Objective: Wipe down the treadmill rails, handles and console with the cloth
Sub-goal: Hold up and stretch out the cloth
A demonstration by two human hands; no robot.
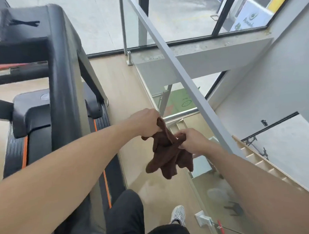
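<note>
A brown cloth (167,155) hangs bunched in the air between my two hands, to the right of the treadmill. My left hand (145,121) grips its upper edge. My right hand (191,140) pinches a fold on its right side. The black treadmill (61,68) fills the left of the view, its wide padded right rail (66,96) running toward me under my left forearm. The console (14,25) sits at the top left. The deck edge with an orange stripe (106,183) lies below.
A glass balustrade with a grey metal handrail (183,76) runs diagonally on the right, guarding a stairwell with wooden steps (260,161). A strip of wood floor (131,100) lies between treadmill and glass. My dark trousers and a white shoe (178,215) show below.
</note>
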